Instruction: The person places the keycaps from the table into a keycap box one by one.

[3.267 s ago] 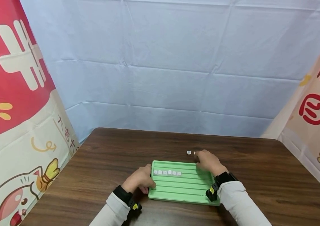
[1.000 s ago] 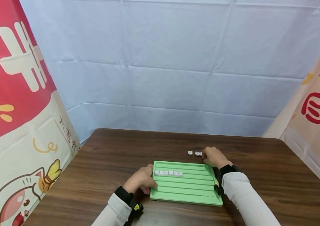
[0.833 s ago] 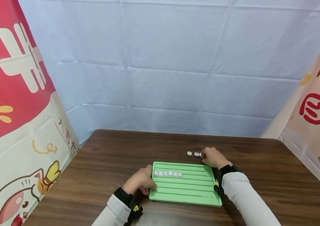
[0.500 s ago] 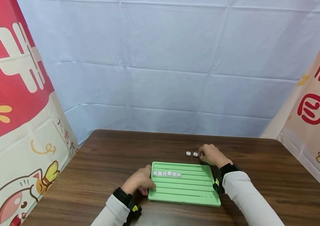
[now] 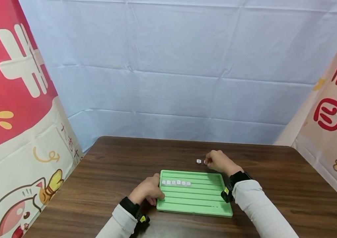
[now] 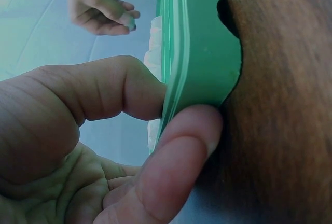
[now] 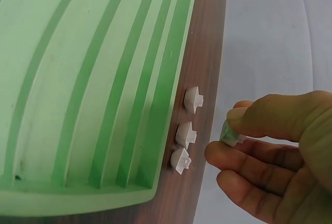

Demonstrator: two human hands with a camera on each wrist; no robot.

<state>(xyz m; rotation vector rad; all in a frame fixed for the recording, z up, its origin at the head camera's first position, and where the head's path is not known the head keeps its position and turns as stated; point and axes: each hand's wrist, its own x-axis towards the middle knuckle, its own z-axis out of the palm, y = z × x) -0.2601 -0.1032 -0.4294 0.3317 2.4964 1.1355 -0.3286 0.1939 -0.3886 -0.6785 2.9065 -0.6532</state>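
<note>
A small white keycap [image 7: 232,131] is pinched in the right hand [image 5: 219,161], above the table just beyond the green grooved tray [image 5: 198,201]. The left hand [image 5: 146,190] grips the tray's left edge. Best keep the tray steadied and carry the cap level toward the keycap row [image 5: 175,182].

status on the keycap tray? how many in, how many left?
Six keycaps sit in one row of the green tray. The right hand pinches one keycap; the left hand holds the tray's edge. Three loose keycaps lie on the table.
</note>
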